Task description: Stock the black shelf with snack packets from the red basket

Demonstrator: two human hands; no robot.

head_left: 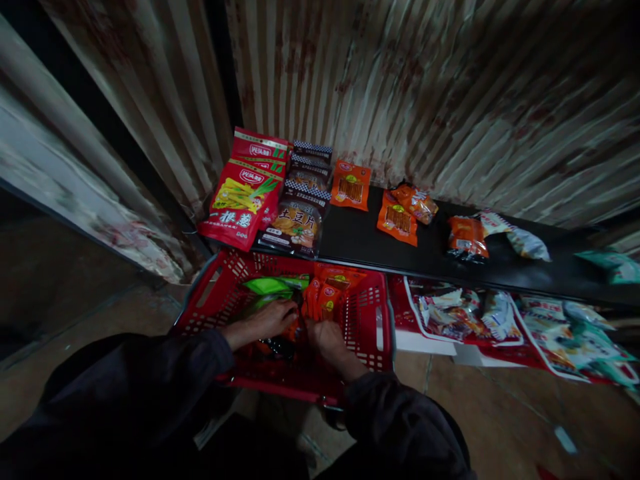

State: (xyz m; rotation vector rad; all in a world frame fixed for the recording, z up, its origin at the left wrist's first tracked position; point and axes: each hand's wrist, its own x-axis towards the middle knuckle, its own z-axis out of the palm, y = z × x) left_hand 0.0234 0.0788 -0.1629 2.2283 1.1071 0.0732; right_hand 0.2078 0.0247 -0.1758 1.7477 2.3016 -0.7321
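Observation:
Both hands are down inside a red plastic shopping basket (375, 300) that holds snack bags. My left hand (267, 321) reaches in from the left, its fingers bent over an orange snack packet (291, 328) in the middle. Close beside it, my right hand (327, 341) is closed with the fingertips pointing down; what they grip is hidden. Behind my left hand lies a bright green bag (273, 285). Several flat orange packets (333, 287) lean at the basket's back right. Under my left hand, a dark shiny packet (277, 348) shows in part.
A black shelf (350, 243) runs behind the basket. On it stand red bags (245, 200), dark potato-slice bags (295, 217) and orange packets (351, 185). Filled white-rimmed red baskets (419, 320) sit below at right. Stained corrugated sheeting (425, 87) rises behind.

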